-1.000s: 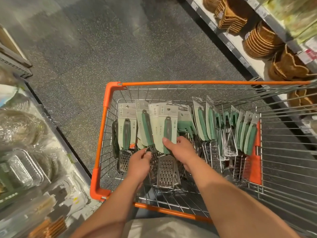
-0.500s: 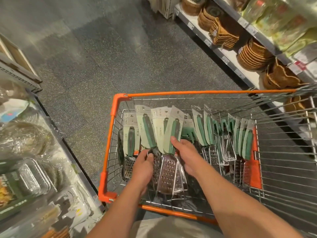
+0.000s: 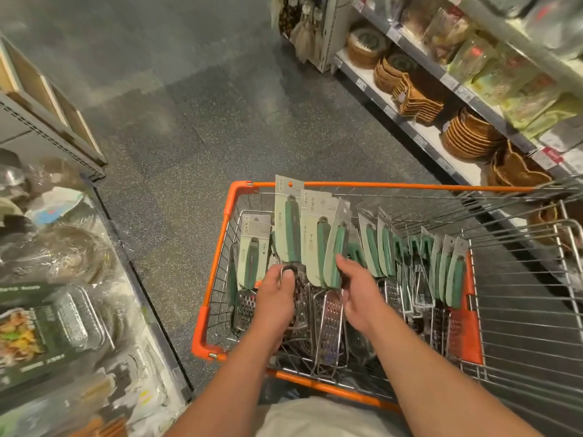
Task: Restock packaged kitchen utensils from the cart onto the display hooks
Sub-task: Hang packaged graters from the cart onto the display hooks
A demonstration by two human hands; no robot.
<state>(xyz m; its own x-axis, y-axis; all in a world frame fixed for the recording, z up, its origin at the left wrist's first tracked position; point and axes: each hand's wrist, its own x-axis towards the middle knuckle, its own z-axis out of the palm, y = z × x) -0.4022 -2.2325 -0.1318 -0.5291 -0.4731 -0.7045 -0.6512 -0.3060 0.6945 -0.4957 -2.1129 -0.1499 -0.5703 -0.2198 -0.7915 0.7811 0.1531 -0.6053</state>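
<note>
Green-handled graters [image 3: 291, 234] on pale backing cards stood in the wire cart [image 3: 228, 216], packed upright in a row that ran from its left side across to the right. The left hand [image 3: 277, 299] gripped the steel neck of one grater, fingers curled round the metal just below its handle, and this card rose above its neighbours, its top edge reaching past the orange rim. The right hand [image 3: 358, 293] was just beside it, fingers curled against a second bundle of carded graters [image 3: 328, 244] that leaned to the right; how firmly it held them could not be told. Perforated steel blades [image 3: 329, 323] hung below both hands, touching one another. Further right, more carded graters [image 3: 448, 269] filled the cart near an orange plastic panel [image 3: 465, 329]. A pale garment [image 3: 315, 417] showed at the bottom edge, between the forearms. Speckled grey floor [image 3: 189, 121] lay beyond the cart. On the right, shelves [image 3: 422, 134] carried stacks of woven baskets [image 3: 470, 137] with bagged goods above. On the left, a lower shelf held foil trays [image 3: 72, 313] and clear wrapped items.
</note>
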